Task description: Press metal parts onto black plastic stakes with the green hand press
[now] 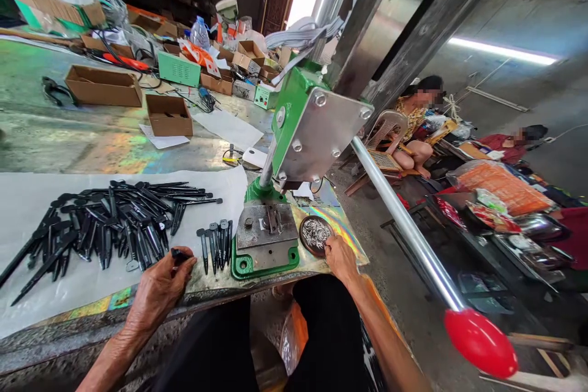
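**Hand press station, black plastic parts and small metal pieces: 1 moment**

Left hand point(158, 288): rested on the white sheet point(27, 208) at the near edge of the counter point(82, 141), fingers pressed together around 1 black plastic part point(179, 253), pinched at its upper end. It lay just beside the large loose pile of black plastic parts point(110, 220), probably so that a piece could be drawn without reaching.

Right hand point(340, 257): fingertips curled at the near rim of a round shallow dish point(316, 234) holding small shiny metal pieces; whether anything was pinched could not be told. The dish sat touching or just beside the right side of the press base, within the hand's reach.

Green hand press point(294, 128): stood between the 2 hands, its grey fixture plate point(266, 226) bare on top. Its long steel lever point(404, 226) ran out toward the right, ending in a red knob point(480, 343), untouched.

Row of about 6 black parts point(215, 245): laid side by side between pile and press, seemingly sorted apart from the pile.

Surroundings: open cardboard boxes point(138, 98), a green metal box point(179, 68), a water bottle point(199, 32) and cables farther back. 2 other people sat on the floor well apart at the right, among bags of goods.

Obstructions: the press head hid the counter behind it; the lever crossed the right foreground.
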{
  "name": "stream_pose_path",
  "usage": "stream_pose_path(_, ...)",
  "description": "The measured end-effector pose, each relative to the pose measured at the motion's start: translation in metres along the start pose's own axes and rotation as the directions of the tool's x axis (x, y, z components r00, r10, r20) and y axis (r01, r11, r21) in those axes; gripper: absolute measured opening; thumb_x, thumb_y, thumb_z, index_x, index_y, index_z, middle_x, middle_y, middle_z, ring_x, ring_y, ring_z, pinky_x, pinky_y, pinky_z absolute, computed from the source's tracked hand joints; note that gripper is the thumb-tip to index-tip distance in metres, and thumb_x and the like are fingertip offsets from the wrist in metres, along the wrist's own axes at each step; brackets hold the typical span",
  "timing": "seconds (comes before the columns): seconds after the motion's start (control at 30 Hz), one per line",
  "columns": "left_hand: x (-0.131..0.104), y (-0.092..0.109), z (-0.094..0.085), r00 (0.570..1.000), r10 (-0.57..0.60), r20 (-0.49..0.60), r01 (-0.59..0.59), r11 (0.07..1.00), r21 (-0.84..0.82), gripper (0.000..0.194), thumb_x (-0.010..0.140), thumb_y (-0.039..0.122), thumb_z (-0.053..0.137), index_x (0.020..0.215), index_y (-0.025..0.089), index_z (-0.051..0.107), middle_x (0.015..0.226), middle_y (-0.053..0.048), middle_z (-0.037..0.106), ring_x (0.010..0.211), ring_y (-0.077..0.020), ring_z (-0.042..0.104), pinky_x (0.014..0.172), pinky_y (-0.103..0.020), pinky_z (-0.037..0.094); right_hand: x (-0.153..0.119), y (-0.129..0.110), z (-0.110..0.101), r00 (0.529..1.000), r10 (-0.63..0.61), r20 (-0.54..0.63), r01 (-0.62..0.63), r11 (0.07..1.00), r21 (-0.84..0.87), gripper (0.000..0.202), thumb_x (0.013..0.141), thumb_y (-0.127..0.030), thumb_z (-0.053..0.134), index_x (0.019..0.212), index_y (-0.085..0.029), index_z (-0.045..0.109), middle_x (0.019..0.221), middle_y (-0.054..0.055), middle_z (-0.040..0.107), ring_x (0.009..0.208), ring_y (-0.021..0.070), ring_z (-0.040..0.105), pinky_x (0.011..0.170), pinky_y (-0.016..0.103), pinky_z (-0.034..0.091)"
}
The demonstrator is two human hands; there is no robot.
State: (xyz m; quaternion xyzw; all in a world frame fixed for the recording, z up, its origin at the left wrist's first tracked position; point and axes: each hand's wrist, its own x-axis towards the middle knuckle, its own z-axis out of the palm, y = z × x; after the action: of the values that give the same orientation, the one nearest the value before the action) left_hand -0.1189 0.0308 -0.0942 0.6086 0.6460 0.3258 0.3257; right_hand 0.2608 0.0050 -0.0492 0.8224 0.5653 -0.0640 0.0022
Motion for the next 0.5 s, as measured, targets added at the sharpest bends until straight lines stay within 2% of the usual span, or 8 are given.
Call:
stream_pose_path(0.13,0.0,0.0,0.0,1.0,-0.024,0.002,0.024,0.999,-0.047,0.031,0.074,0.051,0.052,0.086,0.023,0.056,0.06,0.003,0.064,0.057,-0.0172,0.066,0.053,-0.021,0.047,0.001,-0.002,0.001,0.999,-0.047,0.019,0.049,0.994,-0.097,0.026,0.09,-0.005,0.039,0.1,-0.005,0.063,0.102,0.021,0.061,0.091,0.0274,0.061,0.076,0.031,0.04)
stream_pose_path(0.27,0.0,0.004,0.0,1.0,-0.021,-0.006,0.02,0.997,-0.079,0.032,0.073,0.052,0.053,0.085,0.022,0.056,0.062,0.003,0.064,0.056,-0.0167,0.065,0.056,-0.021,0.049,0.002,0.003,0.005,0.996,-0.083,0.017,0.084,0.993,-0.088,0.027,0.089,-0.004,0.038,0.103,-0.002,0.062,0.102,0.022,0.06,0.093,0.029,0.06,0.077,0.032,0.039)
stream_pose_path(0.4,-0.001,0.007,-0.001,0.999,-0.045,-0.006,0.044,0.993,-0.113,0.033,0.072,0.052,0.053,0.084,0.022,0.056,0.063,0.003,0.064,0.055,-0.0162,0.064,0.056,-0.022,0.05,0.004,0.01,0.006,0.998,-0.067,-0.008,0.067,0.998,0.021,0.018,0.087,-0.008,0.044,0.09,-0.009,0.061,0.095,0.017,0.061,0.086,0.0252,0.06,0.073,0.03,0.037)
stream_pose_path(0.5,-0.002,0.008,-0.001,0.997,-0.078,-0.015,0.075,0.985,-0.155,0.033,0.072,0.052,0.054,0.084,0.021,0.056,0.062,0.002,0.064,0.055,-0.016,0.064,0.057,-0.023,0.051,0.005,0.015,0.007,0.998,-0.042,-0.038,0.049,0.983,0.18,0.017,0.085,-0.011,0.042,0.076,-0.015,0.056,0.081,0.01,0.06,0.079,0.0217,0.058,0.07,0.028,0.036)
